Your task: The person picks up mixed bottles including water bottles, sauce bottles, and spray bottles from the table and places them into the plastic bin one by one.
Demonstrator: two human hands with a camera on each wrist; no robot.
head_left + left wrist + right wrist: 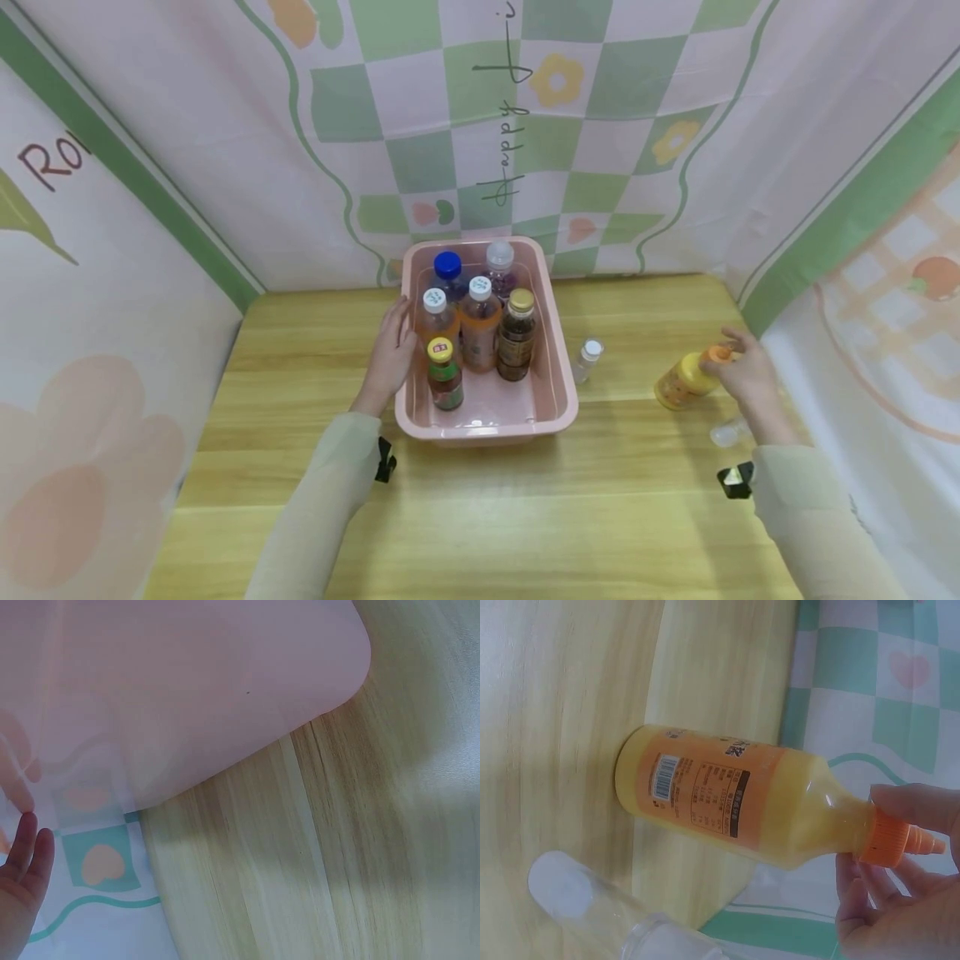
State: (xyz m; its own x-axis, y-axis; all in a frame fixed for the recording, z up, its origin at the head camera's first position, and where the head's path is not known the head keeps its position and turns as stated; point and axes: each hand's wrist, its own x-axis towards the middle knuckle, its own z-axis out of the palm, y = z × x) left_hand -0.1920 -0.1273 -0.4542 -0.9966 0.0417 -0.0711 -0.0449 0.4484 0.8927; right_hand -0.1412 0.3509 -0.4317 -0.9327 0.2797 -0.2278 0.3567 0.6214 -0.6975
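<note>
Right of the tub [487, 432], my right hand [750, 382] has the yellow bottle [681, 383] pinched by its orange cap [883, 838].
The body runs straight down from that grip, long axis upright, base at the table [637, 500]; whether it bears weight there, I can't tell. Right is the nearer hand; my left [388, 358] is across at the tub's far side, fingers loosely extended by the wall. Tub lies leftward, its right rim between, one vial [588, 360] just outside it, another clear container [726, 432] near my right wrist. Inside, bottles [480, 333] crowd together; floor shows near right.
</note>
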